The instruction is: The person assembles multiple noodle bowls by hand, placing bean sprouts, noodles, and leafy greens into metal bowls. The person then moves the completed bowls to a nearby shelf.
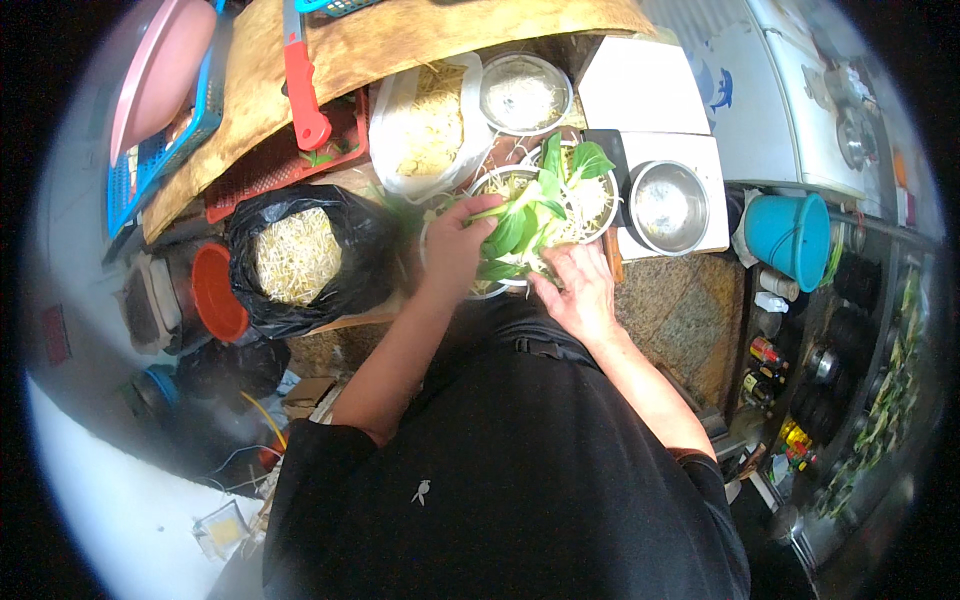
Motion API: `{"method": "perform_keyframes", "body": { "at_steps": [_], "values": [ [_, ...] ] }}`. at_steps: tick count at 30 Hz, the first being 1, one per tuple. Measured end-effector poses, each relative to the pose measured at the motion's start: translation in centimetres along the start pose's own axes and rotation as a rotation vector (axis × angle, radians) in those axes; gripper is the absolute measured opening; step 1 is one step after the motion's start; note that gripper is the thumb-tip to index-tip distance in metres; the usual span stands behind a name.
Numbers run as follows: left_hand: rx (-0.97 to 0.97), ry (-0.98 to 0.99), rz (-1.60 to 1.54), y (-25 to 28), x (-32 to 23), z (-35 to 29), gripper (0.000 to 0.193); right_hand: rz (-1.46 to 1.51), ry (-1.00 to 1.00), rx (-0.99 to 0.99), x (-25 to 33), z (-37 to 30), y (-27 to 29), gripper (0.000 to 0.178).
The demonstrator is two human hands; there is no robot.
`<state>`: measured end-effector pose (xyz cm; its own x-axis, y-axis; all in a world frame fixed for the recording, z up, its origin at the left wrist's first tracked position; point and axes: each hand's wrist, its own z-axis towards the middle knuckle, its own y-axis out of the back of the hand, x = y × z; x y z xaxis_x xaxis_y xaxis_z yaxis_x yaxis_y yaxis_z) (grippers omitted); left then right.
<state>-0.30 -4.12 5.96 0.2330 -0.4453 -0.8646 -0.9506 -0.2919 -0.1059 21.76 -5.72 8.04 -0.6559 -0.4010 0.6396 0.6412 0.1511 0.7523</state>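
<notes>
Green bok choy [515, 228] lies across white bowls of bean sprouts, in front of my body. My left hand [455, 245] is closed on a bok choy stem at the left side of the bunch. At the near right side of the bowls, my right hand [582, 295] has its fingers bent down against the pale stems. What its fingertips grip is hidden. More bok choy leaves [592, 160] rest on the far right bowl [612, 212]. To the left sits a black plastic bag [355, 245] with bean sprouts [298, 258] heaped in its opening.
A white lined tub [430, 125] of pale yellowish shreds and a metal bowl [525, 93] stand behind. Another metal bowl [670, 208] sits on the right. A red-handled knife [305, 100] lies on a wooden board [400, 35]. A blue bucket [790, 238] stands further right.
</notes>
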Motion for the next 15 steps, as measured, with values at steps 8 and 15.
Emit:
{"method": "perform_keyframes", "body": {
  "at_steps": [8,15],
  "values": [
    [-0.195,0.054,-0.233,1.9,-1.4,0.9,0.031,0.254,-0.348,0.052,0.0,-0.8,-0.8,0.015],
    [-0.216,0.003,-0.228,4.7,-0.5,0.9,0.033,0.820,-0.536,0.085,1.5,-0.4,1.6,0.009]
  ]
}}
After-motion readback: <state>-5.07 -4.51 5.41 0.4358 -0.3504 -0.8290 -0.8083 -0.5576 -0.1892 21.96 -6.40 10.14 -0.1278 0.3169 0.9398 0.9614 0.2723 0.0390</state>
